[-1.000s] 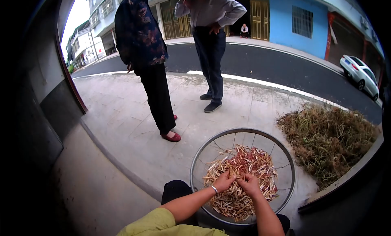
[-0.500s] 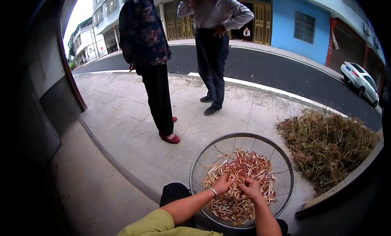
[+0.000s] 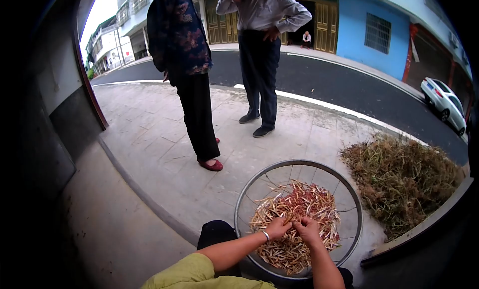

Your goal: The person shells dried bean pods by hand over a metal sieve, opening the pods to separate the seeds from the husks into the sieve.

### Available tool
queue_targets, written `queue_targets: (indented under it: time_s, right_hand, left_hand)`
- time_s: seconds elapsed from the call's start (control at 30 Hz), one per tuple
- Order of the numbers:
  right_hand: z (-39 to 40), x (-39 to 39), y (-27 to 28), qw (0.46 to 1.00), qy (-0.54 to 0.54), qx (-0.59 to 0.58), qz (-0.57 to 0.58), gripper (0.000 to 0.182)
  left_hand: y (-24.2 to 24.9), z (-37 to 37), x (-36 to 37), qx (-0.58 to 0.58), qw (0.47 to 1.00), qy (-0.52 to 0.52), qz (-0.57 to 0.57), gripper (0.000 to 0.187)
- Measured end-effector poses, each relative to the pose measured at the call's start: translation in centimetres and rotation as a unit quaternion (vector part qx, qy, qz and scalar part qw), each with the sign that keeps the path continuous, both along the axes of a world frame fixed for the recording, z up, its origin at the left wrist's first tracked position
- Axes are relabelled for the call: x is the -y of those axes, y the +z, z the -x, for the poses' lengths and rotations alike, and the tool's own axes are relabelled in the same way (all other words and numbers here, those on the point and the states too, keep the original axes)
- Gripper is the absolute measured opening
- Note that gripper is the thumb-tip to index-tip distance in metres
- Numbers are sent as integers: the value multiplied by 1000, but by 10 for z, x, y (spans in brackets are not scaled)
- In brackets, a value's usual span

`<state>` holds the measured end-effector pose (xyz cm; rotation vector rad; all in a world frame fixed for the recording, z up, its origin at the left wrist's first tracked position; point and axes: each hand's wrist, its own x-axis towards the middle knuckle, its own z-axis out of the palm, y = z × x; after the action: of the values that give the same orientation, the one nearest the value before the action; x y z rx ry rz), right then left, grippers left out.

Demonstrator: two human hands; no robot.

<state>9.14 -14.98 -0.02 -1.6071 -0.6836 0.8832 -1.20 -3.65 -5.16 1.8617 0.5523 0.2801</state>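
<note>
A wide round tray (image 3: 298, 162) with a grey rim stands low in front of my knees. Dry, tan bean pods (image 3: 285, 256) are heaped in it, with small red beans (image 3: 313, 195) showing among them toward the far side. Over the heap, my left hand (image 3: 278, 228), with a silver bracelet at the wrist, is closed in a pinch on a bean pod. Close by on its right, my right hand (image 3: 308, 230) pinches at the same spot, fingertips nearly touching the left ones. The fingers partly hide the pod.
A heap of dried plants (image 3: 401, 182) lies right of the tray, behind a ledge (image 3: 424, 231). Two people stand on the pavement (image 3: 144, 132) ahead: one in a dark patterned jacket (image 3: 184, 34), one in a light shirt (image 3: 264, 12). Beyond the road is a parked white car (image 3: 444, 102).
My hands have drawn slightly closer together over the pods. The view has shifted a little, and the standing people keep nearly the same poses.
</note>
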Motion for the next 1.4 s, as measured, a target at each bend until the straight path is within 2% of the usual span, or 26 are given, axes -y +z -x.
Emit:
queue_targets:
  time_s: [0.07,0.13,0.17,0.2,0.27,0.3,0.37,0.47,0.53,0.6,0.67,0.77,0.8,0.87,0.9,0.93,1.0,1.03,1.07,1.13,1.17,1.2,1.27,1.33,1.4]
  right_hand:
    - [-3,-2,-12,999,-26,-35,-17,14]
    - [0,0,-11,998,-25,-50,-29,13]
    - [-2,1,-17,998,-23,-56,-30,14]
    - [-6,-2,-20,997,-22,-56,-39,15]
    - [-8,-2,-19,994,-26,-101,-36,18]
    - [-10,-1,-22,992,-13,-116,-42,17]
    - [-15,3,-21,990,-1,-131,-43,17]
    - [-19,5,-14,989,44,-133,-43,15]
    - [-21,6,-10,983,91,-155,-28,16]
    - [-25,6,-18,985,99,-140,-28,17]
    - [-26,6,-17,992,81,-96,-1,17]
    - [-19,3,-5,998,37,-27,39,12]
    - [-21,1,-5,998,36,-27,39,12]
    - [-24,-1,-16,994,16,97,39,8]
    - [-27,-1,-30,995,-3,98,17,8]
    - [-28,2,-32,985,5,174,16,9]
    - [-24,4,-31,986,-16,166,0,9]
    - [-25,4,-29,988,-20,152,19,10]
    - [-23,1,-25,996,-32,84,28,10]
    - [-14,2,3,998,-31,42,23,10]
    - [-15,3,1,998,-42,40,21,10]
    - [-15,5,-4,999,-41,24,6,11]
    - [-17,-2,-5,1000,-20,11,-11,11]
    - [-16,0,3,1000,-3,-19,19,14]
    - [-20,2,2,998,12,-56,-13,15]
  left_hand:
    - [14,2,4,15,1000,10,-15,26]
    - [19,3,6,31,999,-36,-13,28]
    - [2,-2,2,7,997,-62,-51,30]
    - [6,-1,5,11,996,-66,-57,30]
    - [24,3,11,87,992,-77,-49,31]
    - [17,1,5,39,991,-114,-66,37]
    - [2,-4,4,54,991,-101,-66,35]
    - [6,-3,4,77,992,-86,-48,30]
    - [22,-2,2,-13,991,-116,-57,26]
    - [11,-3,1,-11,989,-128,-74,27]
    - [10,-4,3,-13,990,-135,-41,25]
    - [-19,-11,1,12,992,-123,9,24]
    - [-12,-10,0,12,992,-124,10,24]
    - [-2,-8,0,-1,992,-122,20,22]
    - [5,-6,2,1,994,-106,-20,21]
    - [16,-2,8,46,996,-78,8,23]
    - [-19,-10,-1,27,994,-100,32,24]
    - [-1,-7,2,28,994,-93,-50,25]
    - [-34,-11,-2,51,993,-60,-86,25]
    - [-10,-8,-3,8,991,-66,-118,23]
    - [-10,-7,-2,57,994,-78,-57,22]
    - [-6,-10,-4,-26,996,-81,-30,20]
    - [-13,-10,-1,38,997,-61,12,19]
    - [-2,-5,-1,52,995,-85,-7,18]
    - [10,-5,1,21,986,-80,143,17]
